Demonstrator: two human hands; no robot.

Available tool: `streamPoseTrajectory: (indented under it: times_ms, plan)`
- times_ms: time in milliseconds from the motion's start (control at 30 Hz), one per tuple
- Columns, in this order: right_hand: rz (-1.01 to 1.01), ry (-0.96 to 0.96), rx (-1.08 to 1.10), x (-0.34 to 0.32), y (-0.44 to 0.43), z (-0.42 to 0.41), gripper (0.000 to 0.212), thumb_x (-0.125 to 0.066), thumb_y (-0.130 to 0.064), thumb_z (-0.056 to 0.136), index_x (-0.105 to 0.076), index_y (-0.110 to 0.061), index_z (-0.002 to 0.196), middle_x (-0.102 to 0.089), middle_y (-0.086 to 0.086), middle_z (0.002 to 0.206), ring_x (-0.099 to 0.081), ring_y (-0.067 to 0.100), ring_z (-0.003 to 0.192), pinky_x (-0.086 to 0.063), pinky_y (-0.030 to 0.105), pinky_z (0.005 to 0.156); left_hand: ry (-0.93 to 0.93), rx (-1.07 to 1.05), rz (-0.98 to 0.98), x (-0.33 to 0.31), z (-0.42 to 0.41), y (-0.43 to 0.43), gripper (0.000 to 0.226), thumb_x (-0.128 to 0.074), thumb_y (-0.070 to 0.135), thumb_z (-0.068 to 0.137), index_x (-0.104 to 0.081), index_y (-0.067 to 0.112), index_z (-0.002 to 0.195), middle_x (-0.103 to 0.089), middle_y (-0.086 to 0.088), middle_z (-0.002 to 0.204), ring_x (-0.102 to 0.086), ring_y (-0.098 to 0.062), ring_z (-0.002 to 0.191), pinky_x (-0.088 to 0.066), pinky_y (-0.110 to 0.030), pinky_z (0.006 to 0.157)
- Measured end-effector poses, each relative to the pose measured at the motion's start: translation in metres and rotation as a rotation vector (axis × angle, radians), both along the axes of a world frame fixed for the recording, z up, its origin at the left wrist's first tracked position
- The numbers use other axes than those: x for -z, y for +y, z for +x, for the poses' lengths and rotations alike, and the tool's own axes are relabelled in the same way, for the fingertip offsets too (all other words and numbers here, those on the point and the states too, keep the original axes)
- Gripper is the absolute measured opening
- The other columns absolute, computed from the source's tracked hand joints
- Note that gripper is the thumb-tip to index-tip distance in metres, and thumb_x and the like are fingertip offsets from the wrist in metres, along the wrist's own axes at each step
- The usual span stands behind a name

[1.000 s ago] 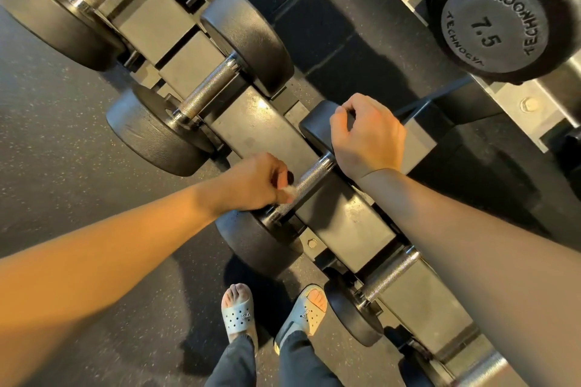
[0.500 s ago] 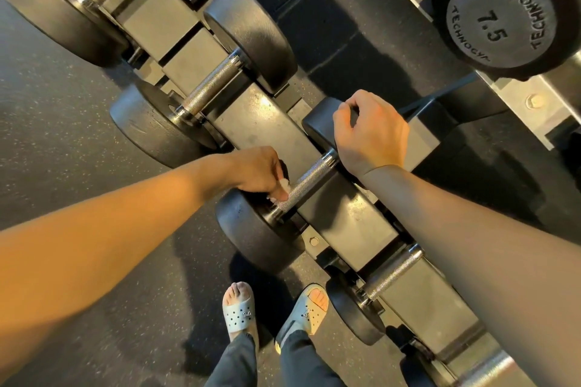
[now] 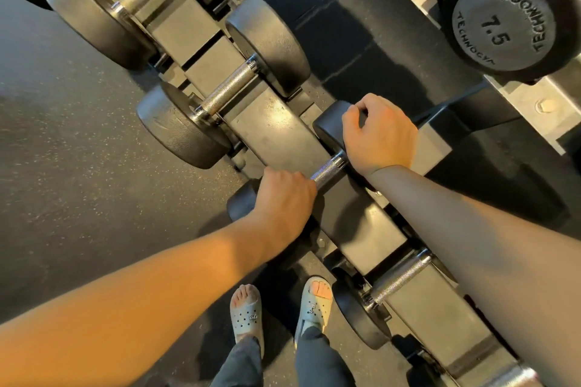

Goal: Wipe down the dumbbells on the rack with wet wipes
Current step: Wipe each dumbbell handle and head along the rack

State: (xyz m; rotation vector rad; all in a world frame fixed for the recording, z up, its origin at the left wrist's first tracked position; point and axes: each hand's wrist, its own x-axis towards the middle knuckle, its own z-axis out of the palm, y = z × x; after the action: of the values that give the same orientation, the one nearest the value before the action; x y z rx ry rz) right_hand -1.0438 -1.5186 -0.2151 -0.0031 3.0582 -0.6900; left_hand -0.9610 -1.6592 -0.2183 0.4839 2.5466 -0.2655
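A black dumbbell lies across the low rack [image 3: 273, 132], and a short stretch of its knurled steel handle [image 3: 328, 170] shows between my hands. My left hand [image 3: 284, 201] curls over the near end of that handle, above the near head [image 3: 242, 204]. The wet wipe is hidden under its fingers. My right hand [image 3: 380, 135] rests on the far head [image 3: 327, 126] with its fingers curled over the rim.
Neighbouring dumbbells sit in the rack on both sides, one to the upper left [image 3: 226, 94] and one to the lower right [image 3: 399, 280]. A 7.5 dumbbell [image 3: 503, 22] hangs on the upper tier at the top right. My sandalled feet [image 3: 248, 314] stand on the speckled rubber floor [image 3: 78, 166].
My left hand has rolled over the top of the handle and closed round it, covering the white wipe that showed at its fingertips. The right hand stays on the far head.
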Motion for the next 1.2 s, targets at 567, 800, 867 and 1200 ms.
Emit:
streamPoseTrajectory:
  times_ms: [567,800,867,1200]
  plan:
    - [-0.424,0.161,0.040,-0.019,0.051,0.100,0.008,-0.058,-0.014,0.099,-0.063,-0.012,0.104,-0.061,0.006,0.105,-0.058,0.016,0.095,-0.047,0.028,0.084,0.114,-0.077,0.076,-0.006,0.075,0.052,0.024,-0.045,0.037,0.106,-0.064,0.024,0.110,-0.070,0.004,0.111,-0.062,-0.021,0.114,-0.041,-0.034,0.096]
    - [-1.022,-0.855,0.260,-0.004,0.053,0.166,0.024,-0.068,-0.026,0.097,-0.070,-0.013,0.117,-0.076,0.010,0.102,-0.074,0.024,0.093,-0.062,0.037,0.075,0.128,-0.356,0.358,-0.005,0.090,0.046,0.023,-0.056,0.037,0.099,-0.064,0.020,0.113,-0.063,0.002,0.112,-0.062,-0.019,0.106,-0.054,-0.034,0.086]
    - [-1.053,-0.841,0.246,0.003,0.048,0.168,0.022,-0.070,-0.020,0.096,-0.072,-0.011,0.116,-0.077,0.008,0.098,-0.073,0.028,0.094,-0.062,0.041,0.080,0.104,-0.424,0.539,-0.005,0.093,0.036,0.019,-0.062,0.033,0.093,-0.067,0.018,0.104,-0.062,0.002,0.101,-0.063,-0.020,0.095,-0.055,-0.037,0.080]
    - [-1.075,-0.605,0.511,0.046,-0.016,0.119,0.020,-0.067,-0.019,0.096,-0.069,0.000,0.100,-0.067,0.011,0.083,-0.063,0.018,0.074,-0.058,0.040,0.069,0.506,-1.019,0.675,0.006,0.065,-0.032,0.037,-0.058,0.034,0.099,-0.060,0.017,0.132,-0.064,-0.002,0.118,-0.057,-0.021,0.113,-0.047,-0.041,0.096]
